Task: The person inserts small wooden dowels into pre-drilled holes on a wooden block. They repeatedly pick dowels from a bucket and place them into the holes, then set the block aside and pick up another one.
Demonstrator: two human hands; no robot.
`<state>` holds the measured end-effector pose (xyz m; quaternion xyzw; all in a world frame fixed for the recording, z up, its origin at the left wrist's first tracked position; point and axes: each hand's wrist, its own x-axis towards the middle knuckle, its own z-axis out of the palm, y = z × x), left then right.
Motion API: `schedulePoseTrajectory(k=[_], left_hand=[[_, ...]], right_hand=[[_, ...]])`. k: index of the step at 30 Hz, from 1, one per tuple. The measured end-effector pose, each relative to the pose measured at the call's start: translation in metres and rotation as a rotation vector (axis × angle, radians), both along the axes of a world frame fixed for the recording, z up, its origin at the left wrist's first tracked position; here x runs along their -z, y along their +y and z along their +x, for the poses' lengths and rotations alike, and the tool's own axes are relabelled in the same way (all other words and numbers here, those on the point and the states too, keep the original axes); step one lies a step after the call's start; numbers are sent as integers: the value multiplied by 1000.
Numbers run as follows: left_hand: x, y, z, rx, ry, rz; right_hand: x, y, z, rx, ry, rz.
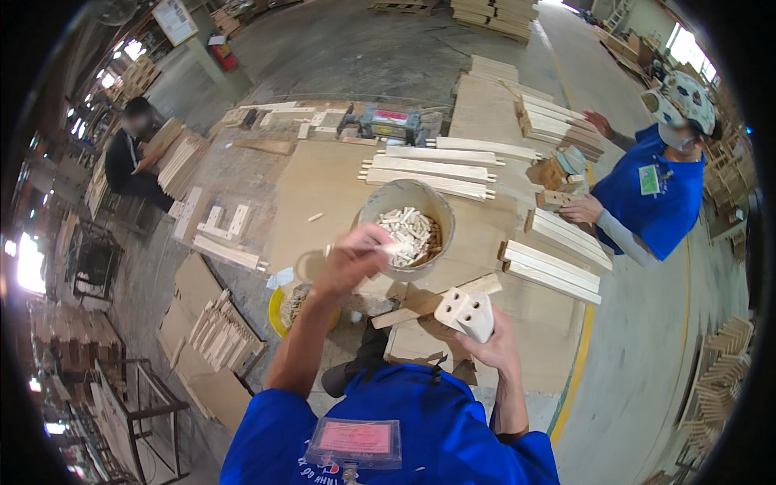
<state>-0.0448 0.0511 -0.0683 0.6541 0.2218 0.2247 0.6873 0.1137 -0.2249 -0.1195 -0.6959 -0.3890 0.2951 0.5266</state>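
Toward the near edge of the worktop (533, 368), fingers of the right hand (495, 343) clamp a drilled block (469, 314); at the bucket (396, 196), the left hand (356, 260) pinches what looks like a dowel (393, 249), which haste could let slip.

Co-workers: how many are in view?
2: one co-worker at left beside stacked wood, a second co-worker in blue, right of the grey bucket; others may be hidden.
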Motion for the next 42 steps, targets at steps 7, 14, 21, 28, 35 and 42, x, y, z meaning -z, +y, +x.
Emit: schedulePoseTrajectory(k=[7, 14, 21, 28, 35, 42], left_hand=[[154, 87, -48, -603, 290, -81], [163, 111, -2, -742, 253, 977], [93, 59, 155, 581, 921, 899], [157, 79, 167, 657, 1005, 1063], [57, 39, 98, 453, 192, 623], [-51, -34, 24, 420, 49, 502]], right_hand=[[-6, -8, 4, 8, 57, -80], [2, -5, 6, -5, 8, -104], [1, 6, 4, 52, 43, -131], [-10, 3, 7, 66, 29, -91], [8, -14, 8, 103, 51, -79], [-10, 9, 3, -34, 53, -43]])
